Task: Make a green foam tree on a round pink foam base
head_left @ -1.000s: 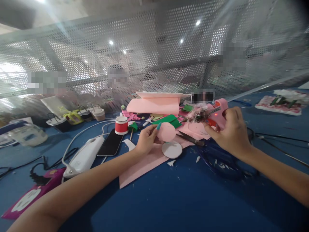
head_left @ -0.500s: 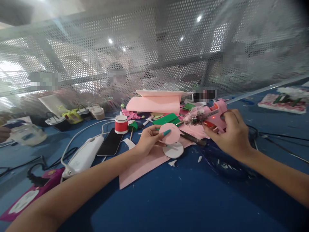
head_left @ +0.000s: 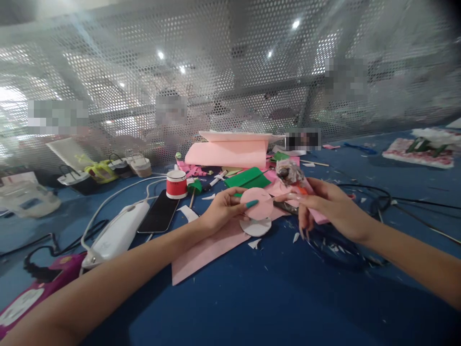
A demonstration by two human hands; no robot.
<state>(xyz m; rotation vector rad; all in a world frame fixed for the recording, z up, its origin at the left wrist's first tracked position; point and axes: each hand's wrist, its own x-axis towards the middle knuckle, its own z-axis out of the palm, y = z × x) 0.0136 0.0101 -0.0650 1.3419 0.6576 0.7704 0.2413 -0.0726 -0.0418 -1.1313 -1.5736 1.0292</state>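
Observation:
My left hand (head_left: 226, 206) pinches a pale pink paper disc (head_left: 256, 203) between thumb and fingers. My right hand (head_left: 333, 206) curls around a pink glue gun (head_left: 320, 215), whose front end (head_left: 288, 172) points up and away, with an orange part beside the fingers. One digit of this hand stretches left to the disc's right edge. Just below the disc, a white disc (head_left: 256, 228) overlaps a pink sheet (head_left: 209, 254) on the table. Dark scissors (head_left: 286, 206) lie partly hidden behind my right hand.
To the left are a phone (head_left: 158, 214), a red-and-white roll (head_left: 176, 185), a white power strip (head_left: 117, 233) and cables. Folded green paper (head_left: 248, 179) and a pink roll (head_left: 226, 154) lie behind the hands. A perforated metal screen (head_left: 230, 86) spans the back.
My right hand has turned and moved left with the glue gun, bringing a digit to the pink disc. The gun's tip has swung upward. My left hand still holds the disc.

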